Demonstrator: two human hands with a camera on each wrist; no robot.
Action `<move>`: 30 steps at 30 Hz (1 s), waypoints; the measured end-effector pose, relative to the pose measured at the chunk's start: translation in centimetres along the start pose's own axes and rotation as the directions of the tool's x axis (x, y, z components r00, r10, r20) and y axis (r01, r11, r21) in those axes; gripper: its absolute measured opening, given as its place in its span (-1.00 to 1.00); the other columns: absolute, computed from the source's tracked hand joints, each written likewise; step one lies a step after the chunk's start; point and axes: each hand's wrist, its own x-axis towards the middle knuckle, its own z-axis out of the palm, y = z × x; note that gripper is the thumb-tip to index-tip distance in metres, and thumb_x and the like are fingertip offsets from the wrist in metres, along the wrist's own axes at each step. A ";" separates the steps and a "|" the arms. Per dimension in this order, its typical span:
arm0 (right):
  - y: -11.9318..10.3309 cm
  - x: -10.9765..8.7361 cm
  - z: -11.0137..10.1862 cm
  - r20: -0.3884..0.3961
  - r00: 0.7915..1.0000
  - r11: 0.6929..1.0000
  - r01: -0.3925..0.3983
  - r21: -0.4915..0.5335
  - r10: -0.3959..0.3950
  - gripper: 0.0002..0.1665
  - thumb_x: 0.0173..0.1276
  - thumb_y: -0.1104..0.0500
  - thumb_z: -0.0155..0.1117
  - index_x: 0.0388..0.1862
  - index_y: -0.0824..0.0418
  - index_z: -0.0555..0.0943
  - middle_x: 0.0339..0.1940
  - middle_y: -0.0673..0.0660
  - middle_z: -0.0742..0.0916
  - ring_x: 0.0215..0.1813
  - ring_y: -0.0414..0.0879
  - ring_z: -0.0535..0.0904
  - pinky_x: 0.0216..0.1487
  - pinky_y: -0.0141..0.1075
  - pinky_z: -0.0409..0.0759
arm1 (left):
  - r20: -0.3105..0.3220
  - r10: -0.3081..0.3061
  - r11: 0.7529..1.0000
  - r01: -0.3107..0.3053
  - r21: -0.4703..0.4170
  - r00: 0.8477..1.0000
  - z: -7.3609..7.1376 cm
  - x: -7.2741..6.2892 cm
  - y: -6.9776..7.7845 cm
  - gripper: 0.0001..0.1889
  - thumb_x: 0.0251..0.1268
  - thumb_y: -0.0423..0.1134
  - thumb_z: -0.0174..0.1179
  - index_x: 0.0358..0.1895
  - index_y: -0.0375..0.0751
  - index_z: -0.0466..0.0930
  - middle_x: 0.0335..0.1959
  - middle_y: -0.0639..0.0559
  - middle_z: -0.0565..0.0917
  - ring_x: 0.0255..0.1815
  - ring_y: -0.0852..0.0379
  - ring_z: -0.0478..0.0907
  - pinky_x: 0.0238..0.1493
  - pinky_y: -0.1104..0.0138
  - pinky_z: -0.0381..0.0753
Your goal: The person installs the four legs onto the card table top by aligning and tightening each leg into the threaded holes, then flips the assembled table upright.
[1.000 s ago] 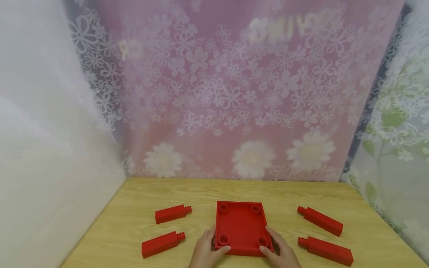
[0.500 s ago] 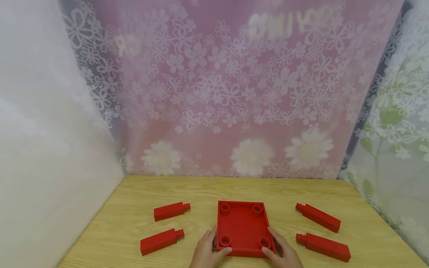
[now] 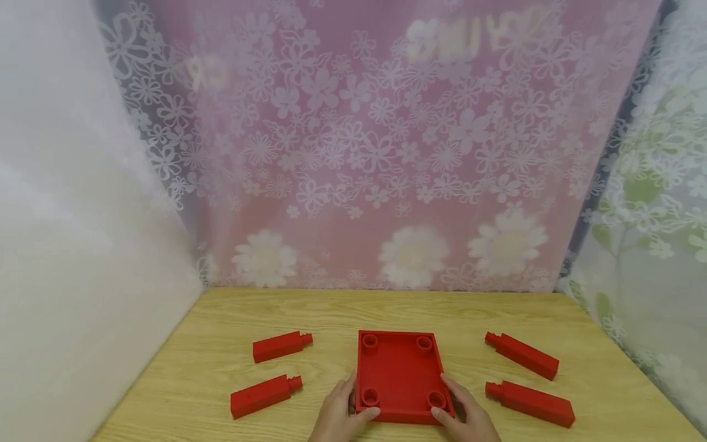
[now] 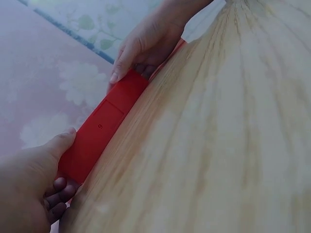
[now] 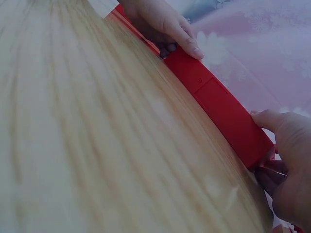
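An upturned red square tabletop (image 3: 400,371), with raised rims and a round socket in each corner, lies on the wooden table between both hands. My left hand (image 3: 338,410) grips its near left corner, thumb on the front rim and fingers round the side. At the near right corner my right hand (image 3: 468,412) holds it the same way. Both wrist views show the tabletop's front edge (image 4: 99,128), marked with a small digit and a rectangular outline. Some fingertips are hidden behind the corners.
Two red square legs with threaded ends, a far one (image 3: 280,347) and a near one (image 3: 264,396), lie left of the tabletop. On the right lie another far leg (image 3: 525,356) and near leg (image 3: 533,404). A flowered pink curtain (image 3: 359,153) hangs behind the wooden table (image 3: 221,319).
The head view has tilted slightly, so the table and legs sit a little higher in it. Both hands keep hold of the tabletop, which has hardly moved.
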 end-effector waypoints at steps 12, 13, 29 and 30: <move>-0.6 0.0 0.2 0.012 1.000 1.000 0.009 -0.020 -0.009 -0.09 0.11 -0.09 0.37 0.33 0.31 0.28 0.20 0.37 0.42 0.17 0.24 0.37 0.06 0.04 0.40 | -0.213 0.155 0.987 -0.143 0.067 0.965 -7.3 -1.4 0.1 -0.57 0.11 -0.10 0.30 0.06 -0.15 0.52 -0.22 0.01 0.48 -0.16 0.01 0.42 -0.17 0.26 0.48; -0.6 0.0 0.2 0.012 1.000 1.000 0.009 -0.024 -0.009 -0.09 0.11 -0.10 0.36 0.33 0.31 0.28 0.20 0.38 0.42 0.17 0.24 0.37 0.07 0.05 0.39 | -0.237 0.157 0.986 -0.140 0.087 0.959 -8.2 -1.7 -0.1 -0.59 0.10 -0.13 0.31 0.04 -0.12 0.53 -0.22 0.01 0.49 -0.15 0.00 0.43 -0.16 0.24 0.48; -0.4 -0.3 -0.2 -0.006 1.000 1.000 -0.009 0.000 0.009 -0.04 0.06 -0.18 0.37 0.35 0.26 0.28 0.21 0.34 0.43 0.16 0.20 0.40 0.07 0.04 0.39 | -0.242 -0.054 0.996 0.068 0.050 0.969 -15.9 -5.2 -6.7 -0.46 -0.11 -0.10 0.44 0.04 -0.09 0.56 -0.05 0.11 0.50 0.03 0.07 0.39 0.06 0.13 0.37; -0.3 -0.2 -0.1 -0.007 1.000 1.000 -0.008 0.000 0.008 -0.04 0.06 -0.18 0.37 0.35 0.25 0.29 0.20 0.34 0.44 0.15 0.19 0.40 0.07 0.03 0.40 | -0.241 -0.064 0.996 0.076 0.038 0.969 -15.8 -5.3 -6.9 -0.46 -0.13 -0.11 0.45 0.03 -0.09 0.57 -0.05 0.11 0.51 0.03 0.08 0.40 0.06 0.17 0.38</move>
